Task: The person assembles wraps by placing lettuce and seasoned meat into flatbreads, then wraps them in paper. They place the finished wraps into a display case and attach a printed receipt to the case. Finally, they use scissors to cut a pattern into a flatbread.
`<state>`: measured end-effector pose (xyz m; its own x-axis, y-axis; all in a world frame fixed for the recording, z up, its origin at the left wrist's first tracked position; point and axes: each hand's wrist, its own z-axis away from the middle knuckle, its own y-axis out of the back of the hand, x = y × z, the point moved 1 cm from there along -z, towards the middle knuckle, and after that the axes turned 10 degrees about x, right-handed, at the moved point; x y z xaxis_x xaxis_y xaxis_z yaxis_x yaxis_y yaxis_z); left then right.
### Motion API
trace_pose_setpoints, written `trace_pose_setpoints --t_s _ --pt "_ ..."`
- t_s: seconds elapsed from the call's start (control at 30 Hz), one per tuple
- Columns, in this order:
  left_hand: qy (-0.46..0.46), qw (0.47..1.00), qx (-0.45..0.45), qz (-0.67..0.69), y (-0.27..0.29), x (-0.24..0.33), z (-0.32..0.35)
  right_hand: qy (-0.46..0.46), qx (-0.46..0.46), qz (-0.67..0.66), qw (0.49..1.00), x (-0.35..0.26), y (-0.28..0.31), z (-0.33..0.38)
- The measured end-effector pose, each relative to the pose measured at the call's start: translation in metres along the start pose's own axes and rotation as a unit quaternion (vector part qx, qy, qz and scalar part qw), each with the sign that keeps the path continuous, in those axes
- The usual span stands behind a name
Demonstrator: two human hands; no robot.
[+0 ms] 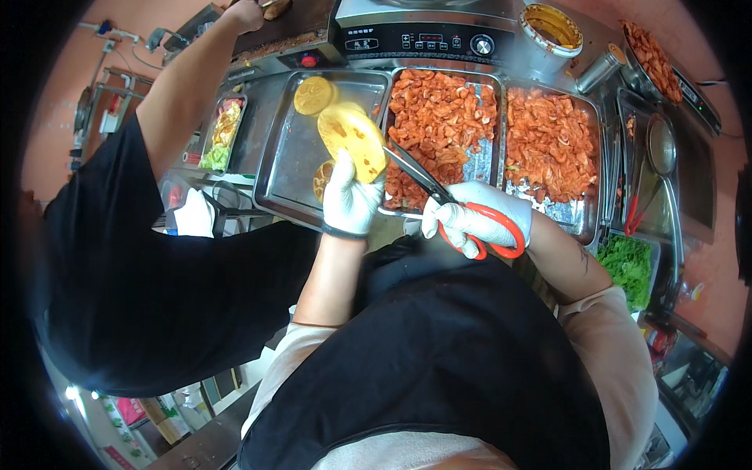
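Note:
My left hand (348, 204), in a white glove, grips a round yellow flatbread (350, 135) from its near side and holds it tilted above a metal tray (294, 176). In that tray lie a whole round bread (314, 95) and a browned one (322, 180), partly hidden behind my hand. My gloved right hand (487, 210) is closed round the red handles of a pair of scissors (423, 178). Their dark blades point up and left, and the tips meet the bread's right edge. Whether they have cut in, I cannot tell.
Two trays of red marinated meat pieces (439, 110) (548, 145) stand ahead and to the right. Behind them are a cooker's control panel (423, 45) and a white tub (551, 37). A ladle (662, 149) and lettuce (627, 266) lie right. A co-worker's arm (188, 86) reaches across at left.

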<state>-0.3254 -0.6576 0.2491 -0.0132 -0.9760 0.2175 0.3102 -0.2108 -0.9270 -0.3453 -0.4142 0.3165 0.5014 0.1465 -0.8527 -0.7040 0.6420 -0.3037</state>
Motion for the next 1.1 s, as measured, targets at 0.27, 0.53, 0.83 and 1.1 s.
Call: trace_pose_setpoints --t_s 0.27,0.53,0.83,1.1 --pt "-0.069 0.969 -0.041 -0.234 -0.019 -0.005 0.005 0.042 0.012 0.035 0.998 -0.007 0.005 0.004" --pt "-0.069 0.96 -0.001 -0.271 -0.019 -0.019 0.011 0.071 0.037 0.057 0.995 -0.011 0.005 -0.01" --pt "-0.046 0.939 -0.045 -0.339 -0.027 0.0 0.015 0.072 -0.007 0.002 0.997 -0.005 0.009 0.0" --pt "-0.055 0.926 -0.029 -0.373 -0.03 0.001 0.025 0.02 0.023 0.027 0.999 -0.009 0.009 -0.003"
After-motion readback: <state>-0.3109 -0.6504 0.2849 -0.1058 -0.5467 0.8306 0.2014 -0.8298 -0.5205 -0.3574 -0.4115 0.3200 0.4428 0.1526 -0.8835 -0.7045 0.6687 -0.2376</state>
